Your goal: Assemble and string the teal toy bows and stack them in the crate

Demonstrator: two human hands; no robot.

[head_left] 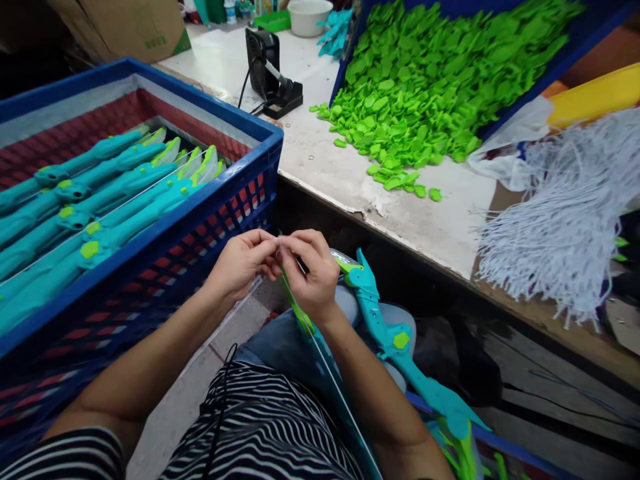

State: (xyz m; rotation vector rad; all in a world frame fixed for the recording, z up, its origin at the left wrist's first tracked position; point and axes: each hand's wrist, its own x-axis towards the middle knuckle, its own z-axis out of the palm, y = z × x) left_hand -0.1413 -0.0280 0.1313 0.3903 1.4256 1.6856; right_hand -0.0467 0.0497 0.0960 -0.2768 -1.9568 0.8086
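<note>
My left hand (241, 265) and my right hand (311, 272) meet fingertip to fingertip above my lap. Both are closed in a pinch at the end of a white string (327, 363), though the fingers hide most of that end. From there the string runs down past my right forearm, along a green and teal toy bow part (299, 308) that my right hand and arm partly cover. Just right of my right hand, a teal toy bow (373, 310) with lime-green pieces lies across my knees.
At left, a blue crate (210, 220) holds several strung teal bows (120, 180). On the worktable (325, 175) are a small black fan (264, 63), a heap of green plastic pieces (425, 87) spilling from a blue bin, and a bundle of white strings (560, 213) at the right edge.
</note>
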